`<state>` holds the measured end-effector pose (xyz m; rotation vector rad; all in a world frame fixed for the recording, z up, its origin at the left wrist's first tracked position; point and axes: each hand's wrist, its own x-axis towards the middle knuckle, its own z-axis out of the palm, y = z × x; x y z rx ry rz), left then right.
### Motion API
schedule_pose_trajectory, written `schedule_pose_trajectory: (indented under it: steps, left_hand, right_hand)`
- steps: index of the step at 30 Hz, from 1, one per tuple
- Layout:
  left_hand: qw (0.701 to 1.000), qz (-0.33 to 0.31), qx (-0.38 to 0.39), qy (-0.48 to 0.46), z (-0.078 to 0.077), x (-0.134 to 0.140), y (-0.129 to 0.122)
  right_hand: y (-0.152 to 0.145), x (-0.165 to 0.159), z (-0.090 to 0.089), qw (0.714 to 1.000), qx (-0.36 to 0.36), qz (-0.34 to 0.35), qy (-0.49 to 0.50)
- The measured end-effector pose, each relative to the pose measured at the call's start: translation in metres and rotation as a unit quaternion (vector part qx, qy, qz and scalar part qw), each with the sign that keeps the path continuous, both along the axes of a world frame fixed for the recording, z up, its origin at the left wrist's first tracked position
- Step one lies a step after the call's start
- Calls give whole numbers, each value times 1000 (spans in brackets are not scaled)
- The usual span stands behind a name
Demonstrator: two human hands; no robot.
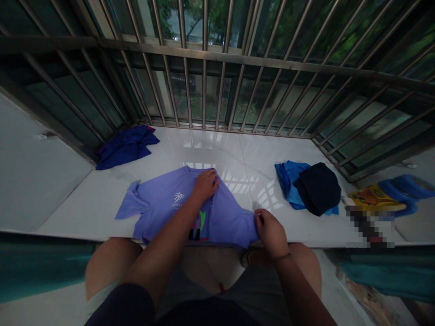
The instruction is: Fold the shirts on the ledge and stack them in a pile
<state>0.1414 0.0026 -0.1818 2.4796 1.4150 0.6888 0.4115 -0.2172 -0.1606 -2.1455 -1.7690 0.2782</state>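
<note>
A light purple T-shirt lies spread on the white tiled ledge, with a small white print and a colourful graphic on its front. Its collar points toward the window, and its lower edge reaches the front rim of the ledge. My left hand is at the shirt's collar, fingers bent and pinching the cloth there; my forearm crosses over the front of the shirt. At the right, my right hand pinches the end of the sleeve between thumb and fingers. Part of the graphic is hidden by my left arm.
On the white ledge, a dark blue garment lies at the left. Folded blue cloth with a dark navy bundle on top sits at the right. Farther right is a yellow and blue item. Metal bars close off the back.
</note>
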Motion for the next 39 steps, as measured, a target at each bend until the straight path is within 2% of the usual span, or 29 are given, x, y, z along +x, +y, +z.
schedule_pose_trajectory:
  steps: [2,4,6,9,12,14,18,26,29,32,35,39]
  left_hand:
    - [1000,4,0,2,0,1,0]
    - [1000,6,-1,3,-1,1,0]
    - [1000,8,-2,4,-1,2,0]
    - [1000,15,-3,6,-3,2,0]
    - [1000,21,0,10,-4,2,0]
    - [1000,24,1,14,-5,2,-1]
    - [999,24,4,25,-5,2,-1]
    - [999,27,14,33,-8,3,0]
    - [999,28,8,31,-7,3,1]
    - [999,33,2,24,-6,3,1]
    - [999,34,2,20,-5,3,2]
    - [999,34,4,21,-4,3,4]
  right_hand:
    - [1,9,-2,999,2,-47,9]
    - [1,13,-2,998,28,-54,4]
    - [2,10,-2,997,76,-25,-5]
    - [2,-7,-6,990,124,60,-8]
    - [1,-25,-17,985,100,136,-17]
    - [0,-33,-25,985,62,155,-34]
    - [-1,-35,-33,986,16,157,-54]
    - [1,-34,-26,987,20,148,-56]
    - [14,-44,-17,986,41,157,-47]
    - [40,-63,-6,982,43,181,-36]
    - [73,-88,0,980,18,193,-36]
    - [108,-116,-4,982,-30,180,-37]
